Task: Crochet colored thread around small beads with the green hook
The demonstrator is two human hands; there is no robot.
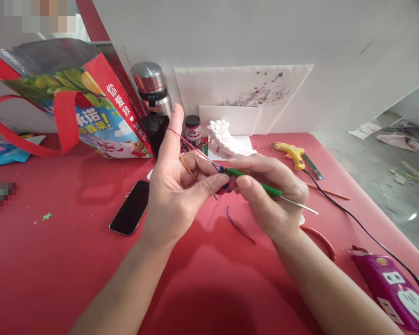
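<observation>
Between thumb and fingers, my left hand [176, 186] pinches a small dark purple crochet piece [226, 187]. A pink strand of yarn [184, 139] runs from its raised index finger down to the piece, and an orange strand [188, 166] crosses the palm side. In my right hand [272, 190] is a crochet hook [272, 190] with a green grip and metal ends, held like a pen. The hook's thin tip reaches left across the top of the piece, by the left fingers. Fingers cover most of the crochet piece.
A black phone [129, 208] lies left of my hands. Behind stand a shopping bag [108, 125], a steel thermos [148, 77], a small jar [193, 128] and a white knobbly object [226, 139]. At right are a yellow glue gun [291, 153], its cord and a purple power strip [390, 284].
</observation>
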